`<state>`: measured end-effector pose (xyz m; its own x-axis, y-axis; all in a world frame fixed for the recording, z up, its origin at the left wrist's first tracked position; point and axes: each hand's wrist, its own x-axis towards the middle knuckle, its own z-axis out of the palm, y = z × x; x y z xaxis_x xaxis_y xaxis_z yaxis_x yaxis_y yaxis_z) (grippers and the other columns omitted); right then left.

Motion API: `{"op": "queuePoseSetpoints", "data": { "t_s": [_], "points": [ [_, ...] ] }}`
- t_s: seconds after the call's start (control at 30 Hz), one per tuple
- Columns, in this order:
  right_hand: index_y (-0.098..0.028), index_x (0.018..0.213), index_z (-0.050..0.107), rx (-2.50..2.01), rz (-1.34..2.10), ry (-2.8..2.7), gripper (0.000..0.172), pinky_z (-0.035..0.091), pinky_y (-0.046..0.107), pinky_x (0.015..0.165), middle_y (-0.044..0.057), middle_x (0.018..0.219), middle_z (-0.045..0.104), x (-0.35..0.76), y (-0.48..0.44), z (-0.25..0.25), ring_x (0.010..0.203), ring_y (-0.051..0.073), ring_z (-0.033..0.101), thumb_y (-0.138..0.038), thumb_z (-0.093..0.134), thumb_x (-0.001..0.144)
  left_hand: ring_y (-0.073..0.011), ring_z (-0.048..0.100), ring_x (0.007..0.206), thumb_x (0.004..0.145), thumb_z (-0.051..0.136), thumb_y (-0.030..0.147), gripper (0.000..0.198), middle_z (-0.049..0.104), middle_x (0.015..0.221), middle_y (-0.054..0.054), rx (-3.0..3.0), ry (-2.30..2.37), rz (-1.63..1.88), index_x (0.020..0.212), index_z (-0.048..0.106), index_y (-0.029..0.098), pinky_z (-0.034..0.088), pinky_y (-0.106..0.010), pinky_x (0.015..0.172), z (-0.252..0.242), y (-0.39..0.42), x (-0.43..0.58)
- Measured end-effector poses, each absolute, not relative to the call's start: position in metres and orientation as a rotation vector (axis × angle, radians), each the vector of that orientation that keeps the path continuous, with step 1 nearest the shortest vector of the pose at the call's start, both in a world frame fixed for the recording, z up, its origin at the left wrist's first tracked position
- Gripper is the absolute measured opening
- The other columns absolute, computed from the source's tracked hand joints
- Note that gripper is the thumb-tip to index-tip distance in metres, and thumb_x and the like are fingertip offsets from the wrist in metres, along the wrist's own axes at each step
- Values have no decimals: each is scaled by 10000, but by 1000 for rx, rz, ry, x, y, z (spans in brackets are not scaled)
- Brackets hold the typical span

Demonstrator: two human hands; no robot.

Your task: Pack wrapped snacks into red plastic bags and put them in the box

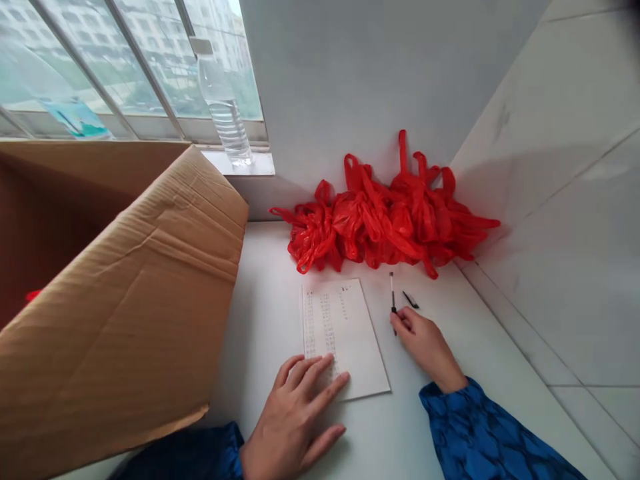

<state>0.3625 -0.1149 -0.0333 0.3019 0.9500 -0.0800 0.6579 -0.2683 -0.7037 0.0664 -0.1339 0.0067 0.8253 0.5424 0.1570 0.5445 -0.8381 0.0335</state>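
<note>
Left hand [293, 420] lies open on a handwritten sheet [350, 327] (writing unreadable); right hand [425, 350] grips a pen [393, 300]

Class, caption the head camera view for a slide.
Left hand on a paper list, right hand holding a pen, red plastic bags beyond.

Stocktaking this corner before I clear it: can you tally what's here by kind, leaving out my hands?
Cardboard box: 1
Plastic bottle: 1
Red plastic bag bundle: 1 (bags inside uncountable)
Paper sheet: 1
Pen: 1
Black pen cap: 1
Total: 6
</note>
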Motion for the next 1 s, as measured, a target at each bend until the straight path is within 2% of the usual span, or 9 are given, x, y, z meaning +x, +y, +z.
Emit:
{"op": "queuePoseSetpoints", "data": {
  "t_s": [0.1,0.2,0.33,0.47,0.57,0.67,0.77,0.9,1.0],
  "points": [
    [-232,929,566,-1649,750,-1143,277,406,260,502,-37,651,577,357,-128,-34,522,149,535,-501,513,965,-288,539,1184,890,663,432,621,554,1411,-91,-3055,-916,-270,1468,480,300,418,-455,995,7,-143,77],
    [-231,990,532,-1461,792,-1008,224,477,239,511,-49,679,581,342,-131,-33,537,134,574,-442,583,939,-246,566,1124,911,640,494,560,616,1321,-75,-3123,-784,-417,1413,536,267,433,-418,981,-7,-158,99],
    [-219,926,539,-1401,895,-1098,179,511,231,527,-43,670,598,319,-120,-31,559,131,613,-386,603,935,-158,540,1218,995,581,369,284,649,1293,37,-3051,-285,-726,1275,617,346,395,-381,1093,-42,-179,130],
    [-217,872,540,-1399,917,-1093,200,485,215,507,-57,604,562,298,-114,-32,514,118,585,-388,562,973,-126,513,1256,1026,527,317,206,674,1246,45,-3034,-281,-769,1124,693,243,275,-396,1228,-62,-183,138],
    [-219,910,553,-1467,806,-1131,153,476,216,509,-41,668,581,286,-115,-35,529,115,581,-349,531,987,-99,559,1150,1046,459,192,254,709,1086,45,-3098,-254,-793,1036,712,208,148,-421,1282,-68,-178,135],
    [-220,944,587,-1550,625,-1207,109,506,231,607,-5,790,635,281,-118,-38,648,129,629,-317,551,979,-75,580,1085,1064,393,179,331,708,1041,63,-3153,-254,-867,994,715,219,146,-388,1291,-72,-174,132],
    [-225,919,594,-1609,590,-1241,120,518,248,658,0,800,656,284,-119,-41,706,149,654,-336,603,962,-63,580,1070,1066,366,159,383,714,1027,69,-3171,-291,-955,939,721,227,117,-370,1297,-76,-174,133],
    [-231,887,560,-1600,746,-1160,154,490,230,563,-24,720,617,287,-120,-44,600,128,604,-345,560,990,-60,588,1029,1052,352,111,416,718,954,54,-3180,-344,-973,889,722,211,106,-378,1298,-79,-176,135],
    [-233,891,556,-1592,817,-1162,155,464,220,505,-32,694,615,288,-120,-44,550,120,582,-350,554,994,-58,592,1033,1048,351,109,401,722,983,45,-3193,-364,-964,946,724,215,149,-356,1292,-78,-176,135]
  ]
}}
